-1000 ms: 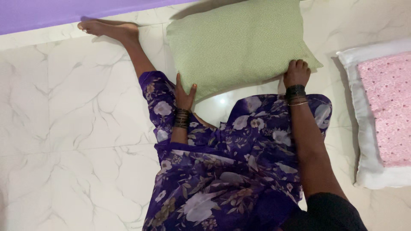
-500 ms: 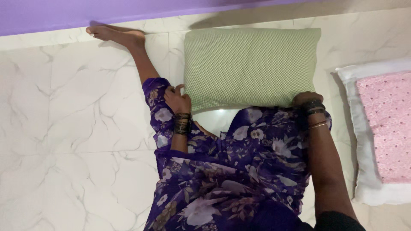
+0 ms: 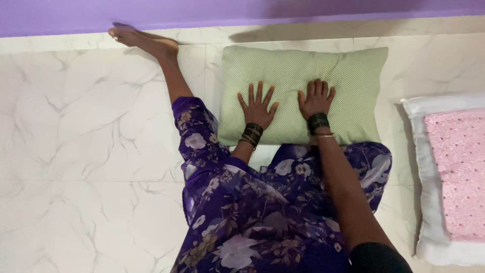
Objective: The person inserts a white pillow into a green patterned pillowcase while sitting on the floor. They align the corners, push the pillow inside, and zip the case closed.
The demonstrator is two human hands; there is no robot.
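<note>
A green checked pillow (image 3: 348,86) lies flat on the white marble floor (image 3: 86,146) in front of my lap. My left hand (image 3: 257,105) presses palm down on the pillow's middle, fingers spread. My right hand (image 3: 316,98) rests flat beside it on the pillow, fingers apart. Both wrists wear dark bangles. Neither hand grips anything. My legs in purple floral cloth (image 3: 262,212) reach to the pillow's near edge.
A white pillow with a pink patterned cloth (image 3: 457,172) on it lies at the right. A purple wall base (image 3: 76,15) runs along the top. My bare left foot (image 3: 144,41) stretches out toward the wall at the upper left.
The pillow was held by its near corners; it has been laid flat, squared to the wall. Both hands let go and moved onto its top, palms down.
</note>
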